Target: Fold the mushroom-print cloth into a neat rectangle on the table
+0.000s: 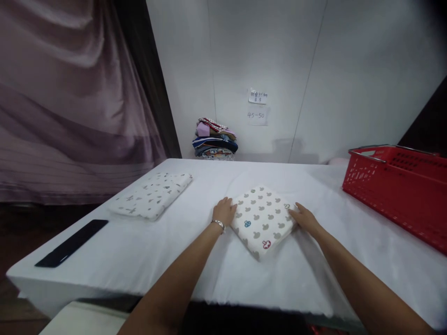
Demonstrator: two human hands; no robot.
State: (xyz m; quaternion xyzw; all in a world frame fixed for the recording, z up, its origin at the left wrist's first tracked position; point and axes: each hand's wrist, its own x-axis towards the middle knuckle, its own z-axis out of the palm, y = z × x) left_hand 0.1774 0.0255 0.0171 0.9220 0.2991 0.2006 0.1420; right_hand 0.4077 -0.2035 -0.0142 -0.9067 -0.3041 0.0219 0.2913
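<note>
A folded white cloth with grey, blue and red mushroom-like prints (262,218) lies turned cornerwise near the middle of the white-covered table (195,260). At its left corner is my left hand (224,212), a silver bracelet on the wrist, with fingers wrapped over the cloth's edge. My right hand (303,217) grips the opposite corner, thumb and fingers at the edge. Another folded white cloth with small grey prints (152,195) rests flat to the left.
A black flat strip (71,243) lies at the table's left edge. On the right stands a red plastic basket (398,186). Folded fabrics (215,139) are stacked against the back wall, beside paper labels (257,115). A pinkish curtain (70,102) hangs at left.
</note>
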